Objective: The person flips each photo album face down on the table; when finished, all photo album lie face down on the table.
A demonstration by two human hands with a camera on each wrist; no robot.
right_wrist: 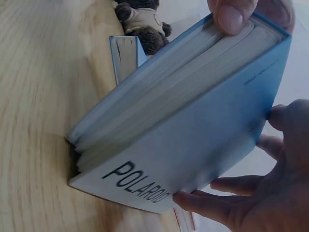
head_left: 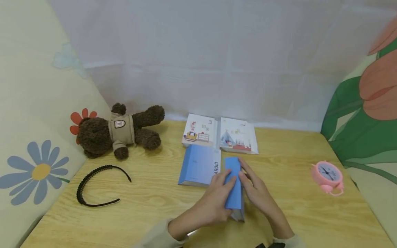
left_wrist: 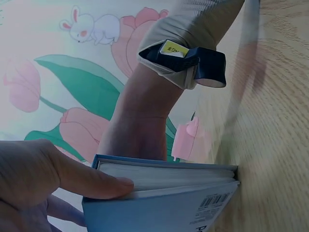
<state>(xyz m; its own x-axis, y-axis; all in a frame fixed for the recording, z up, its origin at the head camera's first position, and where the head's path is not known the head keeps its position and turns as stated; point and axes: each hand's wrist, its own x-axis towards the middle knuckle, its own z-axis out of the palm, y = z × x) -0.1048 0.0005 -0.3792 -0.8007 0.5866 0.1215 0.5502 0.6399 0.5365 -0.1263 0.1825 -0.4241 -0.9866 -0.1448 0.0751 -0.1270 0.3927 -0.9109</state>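
A thick blue photo album (head_left: 234,196) stands spine-up on the table, its cover lettered POLAROID (right_wrist: 193,140) in the right wrist view. My left hand (head_left: 212,201) grips it from the left, thumb over the page edges at one end and fingers on the spine. On the other side, my right hand (head_left: 260,196) touches the cover with spread, fairly straight fingers (right_wrist: 227,200). A second blue album (head_left: 200,165) lies flat just left of it. Behind lie two white albums with drawn rooms, the left white album (head_left: 198,131) and the right white album (head_left: 237,136).
A brown teddy bear (head_left: 122,131) in a beige top lies at the back left. Nearer sits a black headband (head_left: 81,187). On the right, a pink alarm clock (head_left: 327,174) lies tipped on the wooden table (head_left: 288,179). A white sheet (head_left: 217,62) hangs behind.
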